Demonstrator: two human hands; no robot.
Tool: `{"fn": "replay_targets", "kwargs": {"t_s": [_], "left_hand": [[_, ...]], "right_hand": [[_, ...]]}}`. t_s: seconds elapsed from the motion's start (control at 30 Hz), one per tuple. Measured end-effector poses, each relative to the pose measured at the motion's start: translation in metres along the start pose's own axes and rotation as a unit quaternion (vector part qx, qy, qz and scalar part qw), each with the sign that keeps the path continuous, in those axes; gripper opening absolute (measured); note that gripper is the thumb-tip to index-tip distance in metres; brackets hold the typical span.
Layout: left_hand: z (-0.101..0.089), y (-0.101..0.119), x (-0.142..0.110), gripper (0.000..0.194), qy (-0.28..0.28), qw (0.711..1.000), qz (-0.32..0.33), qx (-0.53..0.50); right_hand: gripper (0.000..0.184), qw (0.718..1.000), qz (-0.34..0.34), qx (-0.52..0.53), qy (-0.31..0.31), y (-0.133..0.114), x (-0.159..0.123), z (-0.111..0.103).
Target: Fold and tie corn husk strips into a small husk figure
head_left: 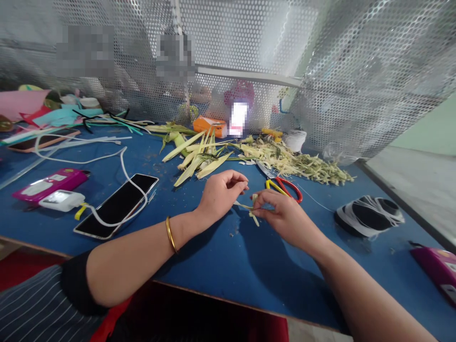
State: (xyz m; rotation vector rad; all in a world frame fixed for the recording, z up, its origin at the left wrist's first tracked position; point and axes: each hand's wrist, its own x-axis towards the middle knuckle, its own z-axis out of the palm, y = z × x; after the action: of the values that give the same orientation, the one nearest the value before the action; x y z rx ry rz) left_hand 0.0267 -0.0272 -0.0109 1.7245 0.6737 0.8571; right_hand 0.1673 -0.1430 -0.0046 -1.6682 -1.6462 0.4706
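My right hand (280,211) pinches a small pale strip of corn husk (254,217) between thumb and fingertips, above the blue table. Just to its left, my left hand (223,192) is closed, thumb against curled fingers; whatever sits in that pinch is too small to make out. A thin pale end of the strip points toward the left hand. Beyond the right hand lie scissors (292,189) with red and yellow handles. Larger corn husks (199,159) are spread in front of my left hand, and a heap of cut husk pieces (302,164) lies behind the scissors.
A black spool wound with white thread (368,216) is at the right, near a purple box (438,270). At left are a phone (117,204), a white cable (124,166) and another purple box (52,183). A perforated metal screen (245,38) stands behind the table (221,266).
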Motion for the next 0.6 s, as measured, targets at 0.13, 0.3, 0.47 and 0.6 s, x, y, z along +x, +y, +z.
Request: {"fn": "replay_targets", "kwargs": {"t_s": [0.13,0.3,0.47,0.6], "left_hand": [[0.000,-0.001,0.001,0.013,0.026,0.999,0.020,0.037],[-0.003,0.005,0.001,0.016,0.125,0.992,0.019,0.019],[0.001,0.012,-0.006,0.029,0.033,0.991,-0.076,-0.109],[0.006,0.016,-0.012,0.028,-0.094,0.971,-0.135,-0.173]], "right_hand": [[0.010,0.997,0.035,0.020,0.071,0.001,0.003,-0.002],[0.011,0.949,0.063,0.224,0.212,0.000,0.006,-0.011],[0.011,0.920,0.070,0.295,0.249,-0.002,0.005,-0.002],[0.012,0.917,0.072,0.312,0.236,-0.006,0.005,0.005]]}}
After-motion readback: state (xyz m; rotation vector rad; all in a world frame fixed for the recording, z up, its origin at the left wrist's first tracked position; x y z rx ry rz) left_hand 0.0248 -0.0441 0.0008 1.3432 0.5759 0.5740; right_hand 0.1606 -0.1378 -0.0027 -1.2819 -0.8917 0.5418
